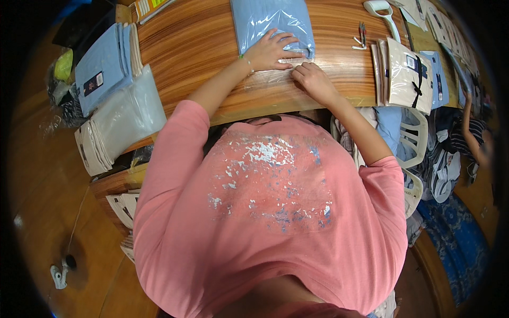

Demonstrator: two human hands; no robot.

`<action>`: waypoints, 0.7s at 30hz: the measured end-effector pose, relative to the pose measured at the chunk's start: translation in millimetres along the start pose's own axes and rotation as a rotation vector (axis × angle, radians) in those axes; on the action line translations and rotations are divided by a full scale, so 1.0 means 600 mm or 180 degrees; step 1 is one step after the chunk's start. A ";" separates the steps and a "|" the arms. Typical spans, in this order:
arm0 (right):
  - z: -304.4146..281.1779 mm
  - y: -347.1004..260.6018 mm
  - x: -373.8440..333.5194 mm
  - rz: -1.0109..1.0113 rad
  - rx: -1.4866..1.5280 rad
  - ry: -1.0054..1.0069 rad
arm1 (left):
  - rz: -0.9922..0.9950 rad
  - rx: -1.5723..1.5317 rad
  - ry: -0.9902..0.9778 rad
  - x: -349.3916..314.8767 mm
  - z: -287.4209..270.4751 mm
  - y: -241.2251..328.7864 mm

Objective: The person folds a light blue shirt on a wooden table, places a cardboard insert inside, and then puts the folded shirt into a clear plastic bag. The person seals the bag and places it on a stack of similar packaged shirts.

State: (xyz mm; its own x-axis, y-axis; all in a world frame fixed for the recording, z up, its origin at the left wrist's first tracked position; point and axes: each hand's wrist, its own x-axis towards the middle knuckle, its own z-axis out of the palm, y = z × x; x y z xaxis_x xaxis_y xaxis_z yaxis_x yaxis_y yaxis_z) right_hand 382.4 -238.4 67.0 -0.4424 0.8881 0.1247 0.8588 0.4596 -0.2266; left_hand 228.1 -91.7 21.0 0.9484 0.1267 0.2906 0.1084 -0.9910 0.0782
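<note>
A folded light-blue garment (pixel 271 16) lies in a clear plastic bag at the far middle of the wood-grain table. My left hand (pixel 270 51) rests on the near end of this package, fingers spread and palm down. Toward me, the bag's clear flap (pixel 265 80) stretches flat over the tabletop. Just right of the left hand, my right hand (pixel 314 80) has its fingers curled and pinched at the flap's edge. Its fingertips partly hide the plastic there.
Folded blue garments (pixel 101 74) and clear plastic bags (pixel 135 103) are stacked at the left. Packed cream garments (pixel 405 74) stand at the right. Thread snippers (pixel 362 34) and a white-handled tool (pixel 383 10) lie far right. A white plastic chair (pixel 416 138) holds clothes; another person's arm (pixel 467 119) shows beyond.
</note>
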 end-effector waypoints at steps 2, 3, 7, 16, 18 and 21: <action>0.000 -0.004 -0.007 -0.0040 -0.0057 -0.0026 | -0.0040 -0.0019 -0.0024 0.001 0.001 -0.001; -0.001 -0.004 -0.009 -0.0053 -0.0095 -0.0035 | -0.0048 -0.0027 -0.0031 0.003 -0.002 -0.001; -0.003 -0.004 -0.011 -0.0139 -0.0090 0.0055 | -0.0078 -0.0028 -0.0061 0.007 -0.004 0.002; -0.022 -0.043 -0.051 -0.0056 0.0153 -0.0164 | -0.0092 0.0136 -0.0180 0.004 0.001 -0.001; -0.016 -0.048 -0.068 -0.0022 0.0215 -0.0187 | -0.0092 0.0106 -0.0163 0.006 0.001 -0.001; -0.038 -0.054 -0.081 -0.0209 0.0253 -0.0026 | -0.0097 0.0107 -0.0233 0.004 -0.004 0.001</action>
State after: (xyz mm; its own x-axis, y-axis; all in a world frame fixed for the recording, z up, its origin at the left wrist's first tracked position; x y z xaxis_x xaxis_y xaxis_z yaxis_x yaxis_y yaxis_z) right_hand 381.9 -296.8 90.1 -0.4996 0.8559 0.1339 0.8047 0.5157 -0.2941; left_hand 229.7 -92.2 23.8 0.9636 0.1545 0.2181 0.1462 -0.9878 0.0536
